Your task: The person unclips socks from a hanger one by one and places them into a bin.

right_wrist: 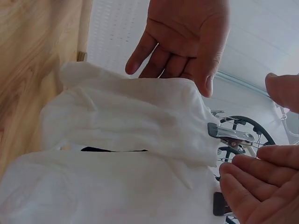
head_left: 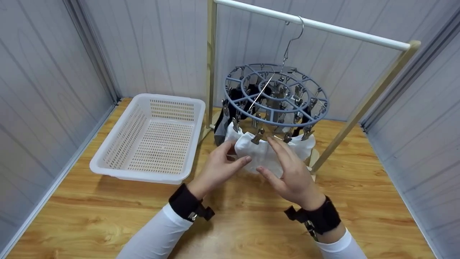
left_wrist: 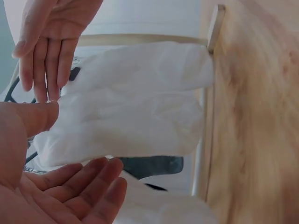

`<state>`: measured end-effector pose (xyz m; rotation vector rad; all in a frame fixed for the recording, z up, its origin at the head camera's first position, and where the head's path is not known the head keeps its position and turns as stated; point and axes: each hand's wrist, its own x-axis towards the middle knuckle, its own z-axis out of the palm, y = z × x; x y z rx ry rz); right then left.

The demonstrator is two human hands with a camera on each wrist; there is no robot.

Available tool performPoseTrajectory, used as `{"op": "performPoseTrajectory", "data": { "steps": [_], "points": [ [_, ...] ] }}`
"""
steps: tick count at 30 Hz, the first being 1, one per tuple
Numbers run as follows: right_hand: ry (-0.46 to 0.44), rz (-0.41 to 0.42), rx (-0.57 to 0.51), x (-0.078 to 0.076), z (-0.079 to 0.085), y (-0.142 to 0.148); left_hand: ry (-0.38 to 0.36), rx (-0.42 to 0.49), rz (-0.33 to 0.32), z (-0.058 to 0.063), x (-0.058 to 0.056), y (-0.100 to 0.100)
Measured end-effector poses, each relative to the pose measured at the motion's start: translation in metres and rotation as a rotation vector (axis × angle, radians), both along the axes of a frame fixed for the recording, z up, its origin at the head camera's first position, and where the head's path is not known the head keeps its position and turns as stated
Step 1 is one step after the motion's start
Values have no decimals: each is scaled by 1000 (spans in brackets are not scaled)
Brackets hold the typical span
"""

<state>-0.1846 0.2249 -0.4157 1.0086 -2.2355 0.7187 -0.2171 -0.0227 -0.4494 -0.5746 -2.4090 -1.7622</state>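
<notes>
A white sock hangs by a metal clip from the front of a round blue-grey clip hanger. My left hand is at the sock's left edge, thumb apart and fingers loosely bent. At its right, my right hand has its fingers extended toward the clips and its thumb spread. In the right wrist view, the sock hangs from its clip with neither hand pinching it. Another white sock hangs on the right, and dark socks hang on the left and behind.
The hanger hooks over a white rail on wooden posts. A white perforated basket stands on the wooden table at the left. Panelled walls enclose the back and both sides.
</notes>
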Motion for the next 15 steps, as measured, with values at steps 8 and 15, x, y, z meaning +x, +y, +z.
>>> {"op": "performPoseTrajectory", "data": {
  "steps": [8,15],
  "points": [
    [-57,11,8,-2,-2,0,-18,61,-24,-5,1,7],
    [-91,56,-42,-3,0,-2,-9,163,-34,-6,1,9]
  ]
}}
